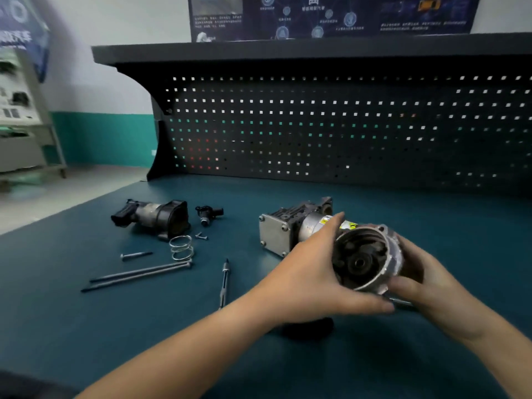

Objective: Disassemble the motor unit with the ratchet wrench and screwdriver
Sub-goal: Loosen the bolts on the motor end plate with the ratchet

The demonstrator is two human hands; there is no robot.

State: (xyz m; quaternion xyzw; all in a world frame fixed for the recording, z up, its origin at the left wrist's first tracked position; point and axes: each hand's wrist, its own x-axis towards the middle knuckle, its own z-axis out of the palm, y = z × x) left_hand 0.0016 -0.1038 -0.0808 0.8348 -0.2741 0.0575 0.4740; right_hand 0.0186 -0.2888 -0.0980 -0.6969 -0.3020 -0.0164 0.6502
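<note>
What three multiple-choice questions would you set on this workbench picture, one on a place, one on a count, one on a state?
1. Where does the coil spring lie? A. On the bench, left of the motor unit. B. On the shelf. C. Inside the motor unit.
2. How many long thin bolts lie side by side? A. One. B. Two. C. Five.
3. The motor unit's near end is: A. capped. B. open. C. wrapped in cloth.
Answers: 1 A, it lies beside the detached black housing; 2 B, a pair lies near the spring; 3 B, its dark inside shows.
</note>
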